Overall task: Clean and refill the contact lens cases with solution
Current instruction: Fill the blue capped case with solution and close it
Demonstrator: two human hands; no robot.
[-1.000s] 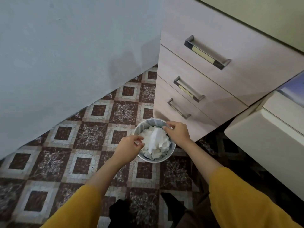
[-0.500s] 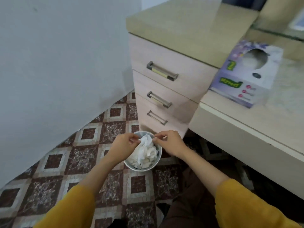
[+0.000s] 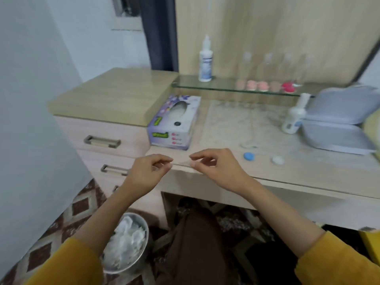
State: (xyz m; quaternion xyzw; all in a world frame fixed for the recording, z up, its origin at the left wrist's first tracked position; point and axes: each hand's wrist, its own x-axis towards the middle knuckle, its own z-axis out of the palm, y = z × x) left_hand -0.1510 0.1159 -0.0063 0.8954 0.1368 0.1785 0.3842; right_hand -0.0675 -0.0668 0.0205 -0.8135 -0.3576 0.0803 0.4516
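My left hand (image 3: 149,173) and my right hand (image 3: 216,167) hover side by side over the front edge of the desk (image 3: 308,175), fingers loosely curled, holding nothing. A blue cap (image 3: 249,156) and a white cap (image 3: 278,160) lie on the desk just right of my right hand. A faint clear lens case (image 3: 248,145) sits behind the blue cap. One white solution bottle (image 3: 205,60) stands on the glass shelf (image 3: 224,84); a second bottle (image 3: 294,118) stands on the desk at the right. Several pink and red lens cases (image 3: 257,85) line the shelf.
A purple tissue box (image 3: 174,122) stands at the desk's left end, beside the drawer unit (image 3: 102,141). A metal bin (image 3: 141,258) full of crumpled tissues sits on the tiled floor below my left arm. Grey-blue lidded containers (image 3: 337,120) fill the right side.
Both hands have let go of the tissue in the bin and risen to the desk edge. The view has swung up from the floor to the desk.
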